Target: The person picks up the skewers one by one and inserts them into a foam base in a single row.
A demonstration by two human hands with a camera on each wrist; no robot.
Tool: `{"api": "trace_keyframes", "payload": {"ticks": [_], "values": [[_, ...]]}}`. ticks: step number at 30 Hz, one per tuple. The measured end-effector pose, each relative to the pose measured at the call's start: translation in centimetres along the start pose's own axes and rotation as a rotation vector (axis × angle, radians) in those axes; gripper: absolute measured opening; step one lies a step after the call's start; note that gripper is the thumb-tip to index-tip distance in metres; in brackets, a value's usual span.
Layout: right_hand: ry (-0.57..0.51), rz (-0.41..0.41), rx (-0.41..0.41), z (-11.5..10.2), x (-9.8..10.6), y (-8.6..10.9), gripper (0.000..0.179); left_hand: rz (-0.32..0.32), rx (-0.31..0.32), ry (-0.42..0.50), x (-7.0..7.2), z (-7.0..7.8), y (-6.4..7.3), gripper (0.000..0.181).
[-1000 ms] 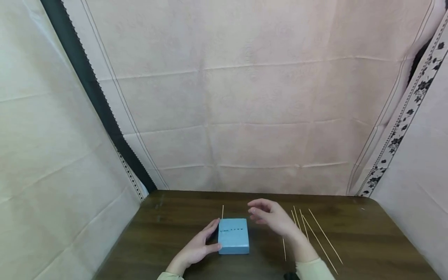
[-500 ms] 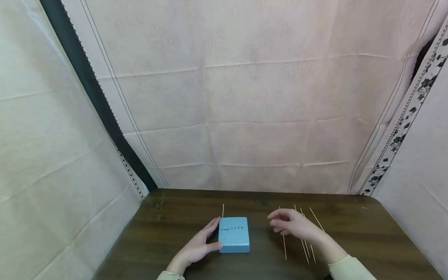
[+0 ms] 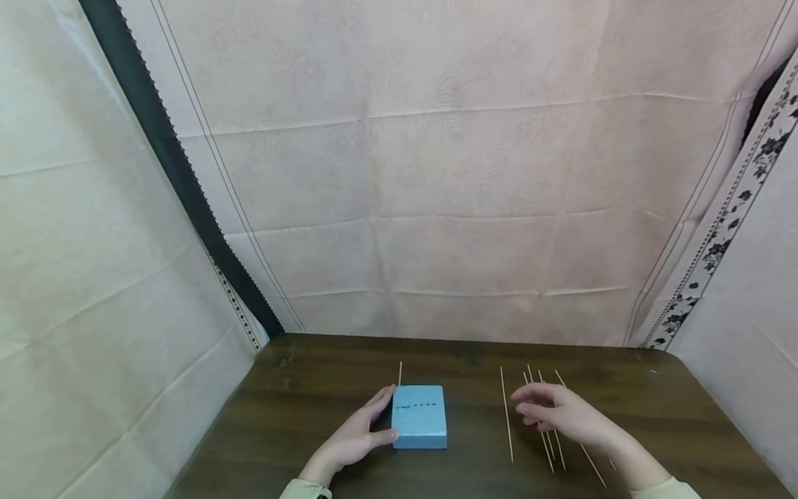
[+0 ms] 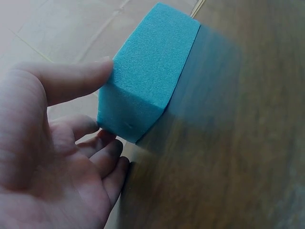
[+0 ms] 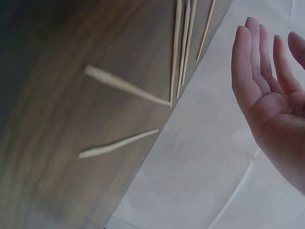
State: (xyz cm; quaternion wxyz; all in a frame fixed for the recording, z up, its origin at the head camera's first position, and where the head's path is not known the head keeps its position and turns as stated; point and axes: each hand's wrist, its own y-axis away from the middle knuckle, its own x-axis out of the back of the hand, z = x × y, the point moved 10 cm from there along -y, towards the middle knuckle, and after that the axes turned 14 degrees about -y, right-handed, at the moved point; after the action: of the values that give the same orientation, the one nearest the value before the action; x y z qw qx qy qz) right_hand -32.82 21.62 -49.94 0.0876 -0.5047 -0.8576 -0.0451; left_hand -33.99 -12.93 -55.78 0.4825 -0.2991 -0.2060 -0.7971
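A light-blue foam block (image 3: 419,419) lies on the table, with a row of small dark marks across its top. My left hand (image 3: 354,440) holds its left side; in the left wrist view the thumb (image 4: 81,78) presses one edge and fingertips touch lower down. One thin wooden stick (image 3: 401,373) shows beyond the block's far left corner. My right hand (image 3: 555,410) hovers over several thin wooden sticks (image 3: 546,449), fingers loosely bent and nothing between them. Left of that hand lies a separate stick (image 3: 507,423). The right wrist view shows the sticks' tapered ends (image 5: 119,143).
The dark brown wooden table (image 3: 349,357) has rounded far corners. Behind it hangs a pale cloth (image 3: 449,208), and further cloths hang at the left (image 3: 125,277) and right (image 3: 742,360).
My right hand has moved right, away from the block and over the sticks, uncovering the separate stick at its left. My left hand and the block have stayed in place.
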Motion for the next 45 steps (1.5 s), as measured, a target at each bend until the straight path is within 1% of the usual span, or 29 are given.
{"api": "trace_keyframes", "payload": {"ticks": [5,11,17,21,24,28,32,36,41,42,45], "values": [[0.012,0.023,-0.006,0.2,1.0,0.7,0.035,-0.005,0.0,-0.001,-0.1,0.0,-0.1,0.085],[0.042,0.023,-0.027,1.1,2.3,0.7,0.035,-0.01,-0.001,0.01,-0.2,0.1,0.1,0.085],[0.009,0.014,-0.05,1.8,4.1,1.1,0.039,-0.012,0.004,0.006,-0.3,-0.1,-0.1,0.085],[0.035,0.044,-0.059,2.3,5.8,1.5,0.04,-0.01,0.002,0.007,-0.4,-0.2,-0.2,0.085],[0.067,0.082,-0.077,2.8,7.4,1.9,0.04,-0.009,-0.001,0.013,-0.3,-0.1,-0.1,0.085],[0.076,0.142,-0.102,3.6,9.4,2.6,0.041,-0.011,-0.001,0.013,-0.3,-0.2,-0.1,0.085],[0.066,0.181,-0.137,4.5,10.9,3.0,0.044,-0.01,-0.004,0.009,-0.3,-0.2,-0.2,0.085],[0.052,0.196,-0.164,5.1,11.7,3.3,0.047,-0.005,-0.01,0.01,-0.2,-0.1,-0.1,0.085],[0.018,0.186,-0.182,5.7,11.9,3.3,0.051,-0.001,-0.007,0.014,-0.1,-0.2,-0.1,0.086],[0.0,0.179,-0.182,5.9,11.9,3.3,0.051,-0.001,-0.006,0.015,-0.1,-0.2,-0.1,0.086],[0.006,0.163,-0.154,6.1,11.8,3.2,0.052,0.0,-0.004,0.017,-0.1,-0.2,-0.1,0.086]]}}
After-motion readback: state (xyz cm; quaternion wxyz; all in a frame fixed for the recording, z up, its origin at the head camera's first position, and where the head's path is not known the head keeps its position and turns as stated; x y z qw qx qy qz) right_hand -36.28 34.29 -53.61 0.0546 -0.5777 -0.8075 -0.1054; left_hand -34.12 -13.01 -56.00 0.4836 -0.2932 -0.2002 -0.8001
